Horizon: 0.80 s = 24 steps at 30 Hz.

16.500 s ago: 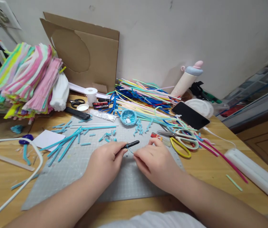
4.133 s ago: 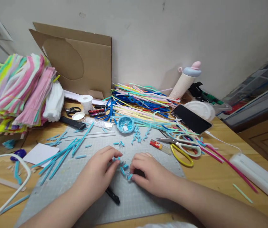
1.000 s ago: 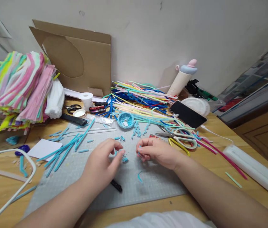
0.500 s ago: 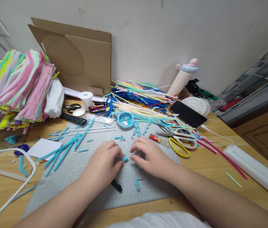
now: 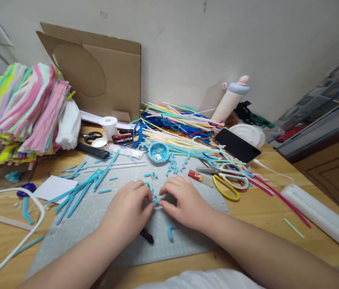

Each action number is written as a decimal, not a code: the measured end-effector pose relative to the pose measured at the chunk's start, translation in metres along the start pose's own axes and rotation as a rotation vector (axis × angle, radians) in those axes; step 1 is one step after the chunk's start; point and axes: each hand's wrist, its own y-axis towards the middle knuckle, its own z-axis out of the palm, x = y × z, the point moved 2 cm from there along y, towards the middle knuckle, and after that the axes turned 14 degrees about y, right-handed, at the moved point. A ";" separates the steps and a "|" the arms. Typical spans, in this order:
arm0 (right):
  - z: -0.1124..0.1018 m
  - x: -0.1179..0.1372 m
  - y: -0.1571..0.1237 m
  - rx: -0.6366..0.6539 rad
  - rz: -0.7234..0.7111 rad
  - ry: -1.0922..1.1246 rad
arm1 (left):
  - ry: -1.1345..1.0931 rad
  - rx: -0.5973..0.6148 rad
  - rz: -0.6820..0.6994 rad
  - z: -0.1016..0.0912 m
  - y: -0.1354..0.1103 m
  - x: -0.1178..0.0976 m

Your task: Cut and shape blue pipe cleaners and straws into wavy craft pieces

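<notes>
My left hand [image 5: 130,204] is closed in a pinch at the centre of the grey cutting mat [image 5: 145,253]. A small blue pipe cleaner piece [image 5: 155,201] shows at its fingertips. My right hand [image 5: 184,202] meets it from the other side, thumb and fingers bent around the same piece; its exact grip is partly hidden. Below the right hand is a bent blue pipe cleaner [image 5: 171,233]; whether it lies on the mat or hangs, I cannot tell. A black tool [image 5: 147,236] is partly covered by my left hand. Beyond stand a round blue fuzzy bowl shape [image 5: 158,152] and blue coils [image 5: 173,163].
Cut blue pipe cleaners [image 5: 80,194] lie left on the mat, near a white card [image 5: 55,188]. To the right are a lighter [image 5: 201,178], scissors [image 5: 234,176], a phone [image 5: 238,145] and a power strip [image 5: 319,216]. Pipe cleaner bundles [image 5: 21,112] and cardboard [image 5: 121,76] stand behind.
My right hand has moved slightly left, closing the gap to my left hand. The bent blue pipe cleaner below it has shifted left and turned.
</notes>
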 end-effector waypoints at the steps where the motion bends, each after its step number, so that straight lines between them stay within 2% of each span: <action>1: 0.002 0.000 0.000 0.009 -0.001 -0.003 | 0.014 0.007 0.001 0.000 0.000 0.000; 7: 0.012 0.002 0.003 0.017 -0.016 -0.024 | -0.006 0.034 0.009 0.002 -0.001 0.000; 11: 0.004 0.005 0.002 -0.106 -0.009 0.073 | -0.115 -0.010 -0.041 -0.001 -0.001 -0.001; 14: -0.004 0.010 -0.001 -0.244 -0.040 0.155 | -0.314 -0.031 -0.125 -0.001 0.000 -0.002; 17: -0.006 0.014 -0.004 -0.312 -0.082 0.211 | -0.646 0.051 -0.196 0.005 0.001 -0.004; 20: -0.005 0.015 -0.006 -0.331 -0.099 0.230 | -0.927 0.096 -0.246 0.010 0.001 -0.005; 24: -0.005 0.016 -0.008 -0.296 -0.130 0.256 | -1.056 0.087 -0.289 0.013 0.002 -0.004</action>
